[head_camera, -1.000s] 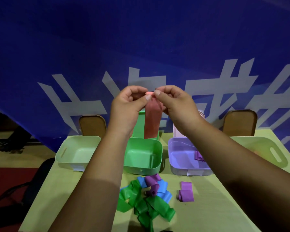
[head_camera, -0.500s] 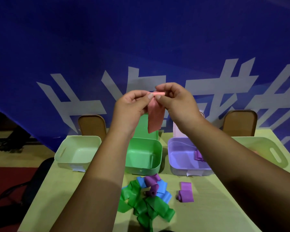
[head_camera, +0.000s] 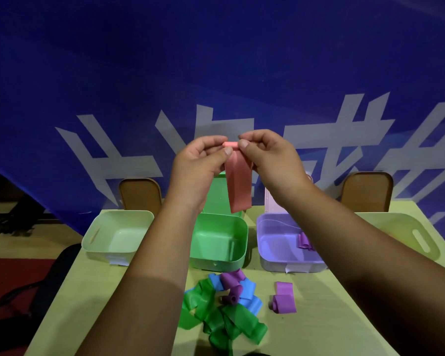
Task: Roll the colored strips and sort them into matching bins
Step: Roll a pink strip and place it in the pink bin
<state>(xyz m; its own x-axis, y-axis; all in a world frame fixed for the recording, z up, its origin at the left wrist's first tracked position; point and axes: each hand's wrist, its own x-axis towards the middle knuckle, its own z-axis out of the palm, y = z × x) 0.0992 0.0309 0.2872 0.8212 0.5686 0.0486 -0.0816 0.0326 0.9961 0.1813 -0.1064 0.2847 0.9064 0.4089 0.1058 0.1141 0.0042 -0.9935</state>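
Note:
A pink-red strip (head_camera: 238,186) hangs in the air above the bins, its top end wound into a small roll. My left hand (head_camera: 198,165) and my right hand (head_camera: 267,160) both pinch that roll between thumb and fingers. On the table below stand a pale green bin (head_camera: 118,232), a green bin (head_camera: 219,240), a purple bin (head_camera: 280,240) with a purple strip inside, and a yellow-green bin (head_camera: 416,237) at the right. A heap of green, blue and purple strips (head_camera: 224,309) lies near the front, with a loose purple strip (head_camera: 284,298) beside it.
Two brown chair backs (head_camera: 140,192) stand behind the table, in front of a blue banner (head_camera: 216,73) with white characters. A green lid and a pink lid lean upright behind the middle bins. A dark chair sits by the table's left edge.
The hanging part of the pink-red strip has become shorter as the roll at its top has grown. Both hands have stayed in about the same place.

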